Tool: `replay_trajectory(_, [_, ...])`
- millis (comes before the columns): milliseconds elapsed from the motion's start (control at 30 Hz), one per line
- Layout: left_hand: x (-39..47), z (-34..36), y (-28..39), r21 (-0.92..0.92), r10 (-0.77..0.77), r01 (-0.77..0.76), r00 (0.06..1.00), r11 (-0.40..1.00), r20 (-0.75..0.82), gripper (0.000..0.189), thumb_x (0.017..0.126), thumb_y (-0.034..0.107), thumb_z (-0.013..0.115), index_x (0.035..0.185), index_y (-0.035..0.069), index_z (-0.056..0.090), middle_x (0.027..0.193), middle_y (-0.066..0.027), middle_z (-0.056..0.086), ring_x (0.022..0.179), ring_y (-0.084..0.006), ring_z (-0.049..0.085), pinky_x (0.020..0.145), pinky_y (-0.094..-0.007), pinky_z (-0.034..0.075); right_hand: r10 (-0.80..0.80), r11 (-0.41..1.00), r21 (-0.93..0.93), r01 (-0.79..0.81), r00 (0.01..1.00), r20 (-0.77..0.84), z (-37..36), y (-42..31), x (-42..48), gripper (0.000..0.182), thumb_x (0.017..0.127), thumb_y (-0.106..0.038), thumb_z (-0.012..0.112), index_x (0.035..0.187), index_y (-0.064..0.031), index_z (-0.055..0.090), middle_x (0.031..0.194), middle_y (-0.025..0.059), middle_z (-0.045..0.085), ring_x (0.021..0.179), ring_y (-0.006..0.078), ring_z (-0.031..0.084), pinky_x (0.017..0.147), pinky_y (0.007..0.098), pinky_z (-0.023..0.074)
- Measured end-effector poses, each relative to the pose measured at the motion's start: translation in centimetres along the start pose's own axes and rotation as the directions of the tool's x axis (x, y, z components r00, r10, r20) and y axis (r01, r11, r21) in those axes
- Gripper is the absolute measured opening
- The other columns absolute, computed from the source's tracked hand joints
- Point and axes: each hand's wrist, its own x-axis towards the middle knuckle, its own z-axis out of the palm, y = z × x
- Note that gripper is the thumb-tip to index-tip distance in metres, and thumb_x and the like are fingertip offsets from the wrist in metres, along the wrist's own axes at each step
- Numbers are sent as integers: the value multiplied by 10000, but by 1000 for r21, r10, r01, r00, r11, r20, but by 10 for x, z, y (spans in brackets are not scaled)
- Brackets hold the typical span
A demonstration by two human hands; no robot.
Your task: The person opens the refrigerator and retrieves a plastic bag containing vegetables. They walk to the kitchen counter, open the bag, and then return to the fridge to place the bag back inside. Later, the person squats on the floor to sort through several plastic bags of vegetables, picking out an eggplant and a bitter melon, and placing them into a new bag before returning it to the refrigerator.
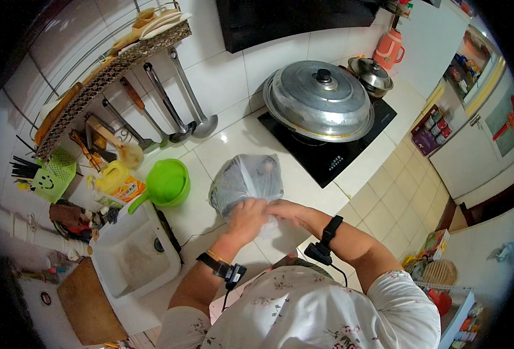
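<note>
A filled, translucent plastic bag (252, 174) rests on the white tiled counter (222, 144). What it holds is blurred by the plastic; dark shapes show through. My left hand (247, 218) grips the near end of the bag, its fingers bunched on the plastic. Close against it, my right hand (288, 210) pinches the same gathered end, and its fingertips are partly hidden. A loose bit of the bag (269, 229) hangs below the two hands. Both wrists wear black straps with small devices and cables.
Left of the bag stand a green plastic dipper (168, 183) and a yellow jug (119, 179), beside a white sink (137, 253). A large lidded metal wok (320, 100) covers much of a black cooktop (335, 163). Ladles and spatulas (169, 100) hang from a wall rack (117, 70).
</note>
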Motion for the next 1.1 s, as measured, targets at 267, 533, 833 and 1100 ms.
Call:
replay_trajectory(267, [4, 25, 8, -325, -90, 79, 996, 942, -19, 274, 760, 146, 557, 1017, 62, 602, 1181, -113, 489, 1115, -293, 431, 919, -379, 368, -131, 966, 218, 137, 990, -42, -2, 69, 57, 316, 796, -282, 551, 1012, -53, 571, 846, 35, 573, 661, 124, 508, 534, 243, 400])
replay_trajectory(533, [-1, 14, -16, -341, -114, 64, 985, 938, -128, 364, 748, 88, 551, 1108, 120, 588, 1316, -78, 423, 1243, -295, 340, 1015, -410, 280, -95, 799, 596, 77, 995, -1, 0, 68, 41, 225, 857, -172, 504, 1002, -11, 565, 905, 74, 605, 756, 145, 594, 628, 285, 489])
replay_trajectory(833, [24, -8, -18, -128, 144, -129, 983, 983, 115, 415, 710, 98, 591, 1119, 169, 590, 1349, -8, 400, 1305, -311, 224, 1042, -491, 185, -164, 572, 819, 46, 985, 60, 2, 91, 36, 301, 892, -243, 429, 1079, -35, 539, 993, 96, 622, 858, 233, 621, 745, 367, 512])
replay_trajectory(1100, [37, 5, -24, -205, -147, 152, 988, 967, 36, 454, 776, 212, 595, 1216, 136, 513, 1316, -93, 413, 1304, -310, 214, 1055, -484, 162, -73, 793, 606, 64, 997, -10, -8, 76, 16, 321, 913, -234, 346, 1017, -54, 591, 934, 101, 620, 846, 194, 608, 741, 306, 493])
